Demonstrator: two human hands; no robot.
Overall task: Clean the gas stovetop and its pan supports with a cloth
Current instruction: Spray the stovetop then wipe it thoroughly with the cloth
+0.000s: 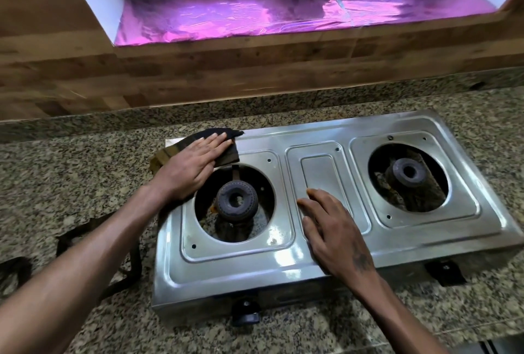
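- The gas stovetop (312,257) is sitting skewed on the granite counter (71,172), its front edge nearest the person and bare counter lying all round it.
- Dark pan supports (93,243) are lying on the counter off the stove's left edge, likely leaving the steel open for wiping.
- The cloth (226,152) is covering the stove's far left corner.
- The left hand (188,166) is pressing it flat-fingered, probably wiping.
- The right hand (331,231) is resting spread on the centre panel, holding nothing, seemingly steadying.

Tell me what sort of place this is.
Most likely a home kitchen: a two-burner gas stove sits on a granite counter, and the left hand presses a cloth on it.
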